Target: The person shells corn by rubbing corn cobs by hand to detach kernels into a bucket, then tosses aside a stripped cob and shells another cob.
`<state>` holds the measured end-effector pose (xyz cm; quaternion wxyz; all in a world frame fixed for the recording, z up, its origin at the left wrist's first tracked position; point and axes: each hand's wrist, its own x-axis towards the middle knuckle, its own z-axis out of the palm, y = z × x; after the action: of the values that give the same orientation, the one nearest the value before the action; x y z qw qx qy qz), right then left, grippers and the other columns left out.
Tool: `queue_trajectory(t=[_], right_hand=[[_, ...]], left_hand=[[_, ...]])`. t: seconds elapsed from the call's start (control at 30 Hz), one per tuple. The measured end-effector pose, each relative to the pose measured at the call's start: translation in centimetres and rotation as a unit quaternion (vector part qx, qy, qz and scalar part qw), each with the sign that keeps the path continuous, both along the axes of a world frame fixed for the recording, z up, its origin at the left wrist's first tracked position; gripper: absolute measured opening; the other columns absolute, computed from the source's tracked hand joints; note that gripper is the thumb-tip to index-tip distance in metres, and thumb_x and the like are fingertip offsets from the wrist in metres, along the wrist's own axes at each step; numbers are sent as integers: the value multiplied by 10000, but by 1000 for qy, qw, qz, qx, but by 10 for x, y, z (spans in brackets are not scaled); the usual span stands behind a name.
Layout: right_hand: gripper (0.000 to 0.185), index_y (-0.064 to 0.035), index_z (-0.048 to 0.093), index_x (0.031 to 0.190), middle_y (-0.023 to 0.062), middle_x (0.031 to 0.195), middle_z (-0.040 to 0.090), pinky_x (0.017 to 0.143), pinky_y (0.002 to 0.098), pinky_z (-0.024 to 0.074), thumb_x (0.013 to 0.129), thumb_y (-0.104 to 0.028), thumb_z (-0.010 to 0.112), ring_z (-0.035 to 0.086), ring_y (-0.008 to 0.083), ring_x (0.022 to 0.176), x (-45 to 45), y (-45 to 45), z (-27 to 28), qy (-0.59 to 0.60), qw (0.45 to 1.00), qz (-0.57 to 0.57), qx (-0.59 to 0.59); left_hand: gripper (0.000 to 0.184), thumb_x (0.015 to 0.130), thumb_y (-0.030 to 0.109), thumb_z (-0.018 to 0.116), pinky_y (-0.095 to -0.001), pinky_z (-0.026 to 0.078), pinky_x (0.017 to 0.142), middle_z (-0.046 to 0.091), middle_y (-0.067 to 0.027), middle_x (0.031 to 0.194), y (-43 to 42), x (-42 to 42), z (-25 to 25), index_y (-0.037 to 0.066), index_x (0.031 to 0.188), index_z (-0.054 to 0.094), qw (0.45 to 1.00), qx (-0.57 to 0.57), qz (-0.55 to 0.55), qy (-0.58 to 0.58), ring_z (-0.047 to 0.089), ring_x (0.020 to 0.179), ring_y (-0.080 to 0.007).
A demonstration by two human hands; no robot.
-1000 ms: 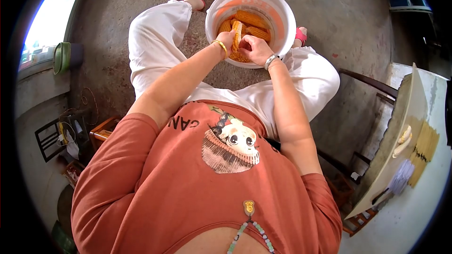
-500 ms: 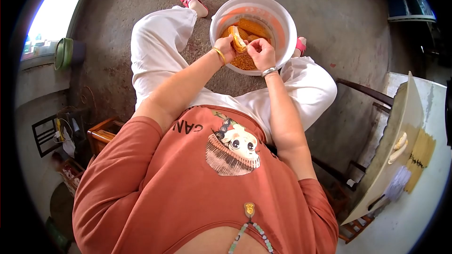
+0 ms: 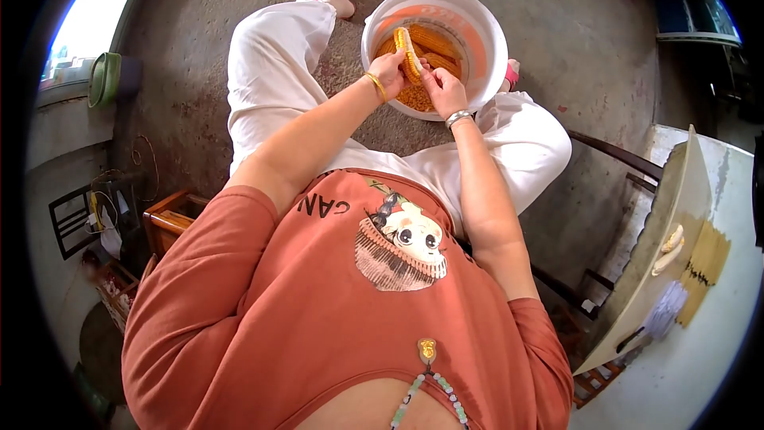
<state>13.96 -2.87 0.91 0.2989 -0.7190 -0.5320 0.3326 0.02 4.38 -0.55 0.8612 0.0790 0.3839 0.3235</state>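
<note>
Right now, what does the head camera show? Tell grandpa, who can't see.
A person's left hand holds a corn cob with a pale strip over a white bucket of cobs and loose kernels; the right hand is against the cob. White-trousered legs flank the bucket.

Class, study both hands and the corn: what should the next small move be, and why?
Probably the right hand should push more kernels off the partly bare cob: the left hand holds it over the bucket, the right hand is at the cob's near end, and yellow rows remain.
</note>
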Motion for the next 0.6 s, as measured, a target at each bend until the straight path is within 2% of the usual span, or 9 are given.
queue_trajectory(t=[0.03, 0.13, 0.17, 0.27, 0.37, 0.47, 0.6], right_hand=[[376, -16, 605, 792, 207, 758, 609, 635, 397, 463, 889, -369, 523, 585, 366, 701, 3, 3, -7, -10, 1000, 4, -27], [405, 10, 604, 841, 64, 687, 607, 599, 305, 454, 916, -379, 519, 560, 129, 636, 16, 9, -40, 87, 996, 15, 5], [439, 15, 613, 868, 71, 712, 618, 617, 290, 461, 916, -409, 510, 560, 124, 647, 20, 11, -54, 93, 995, 20, -4], [444, 16, 609, 798, 217, 760, 615, 633, 386, 468, 899, -406, 515, 597, 344, 689, 2, 7, -4, 211, 975, -62, -9], [511, 22, 621, 816, 216, 795, 628, 667, 372, 479, 881, -475, 521, 604, 341, 715, 9, 10, -10, 98, 992, 23, -71], [539, 12, 622, 860, 223, 831, 627, 692, 377, 479, 866, -517, 520, 610, 350, 761, 4, 7, -16, 54, 998, 37, -24], [510, 8, 606, 924, 245, 867, 618, 708, 402, 474, 889, -488, 493, 606, 380, 839, 7, 10, -11, 78, 993, 70, -63]], left_hand=[[332, 998, 234, 308, -421, 481, 874, 558, -183, 1062, 1, 0, -3, -15, 1205, 382, 1000, 1, -1, -9, 579, 955, -284], [306, 989, 208, 354, -420, 484, 875, 559, -176, 1060, 2, -1, -10, -19, 1192, 388, 1000, 7, -8, -30, 584, 952, -285], [300, 987, 203, 366, -420, 487, 872, 560, -173, 1059, 3, -2, -10, -17, 1189, 390, 999, 10, -13, -33, 587, 950, -284], [317, 984, 223, 381, -413, 472, 902, 567, -161, 1096, 3, -3, -4, 0, 1208, 405, 999, 28, -29, 5, 578, 1004, -277], [325, 982, 237, 390, -405, 467, 914, 571, -155, 1111, 2, -3, 4, 9, 1213, 416, 999, 32, -40, 16, 578, 1018, -268], [286, 982, 222, 390, -411, 491, 873, 573, -141, 1063, 2, -3, -2, 11, 1171, 427, 999, 27, -47, -1, 590, 971, -253], [310, 985, 238, 383, -400, 478, 892, 575, -149, 1093, 6, -4, -11, 11, 1191, 426, 998, 22, -61, -3, 583, 993, -265]])
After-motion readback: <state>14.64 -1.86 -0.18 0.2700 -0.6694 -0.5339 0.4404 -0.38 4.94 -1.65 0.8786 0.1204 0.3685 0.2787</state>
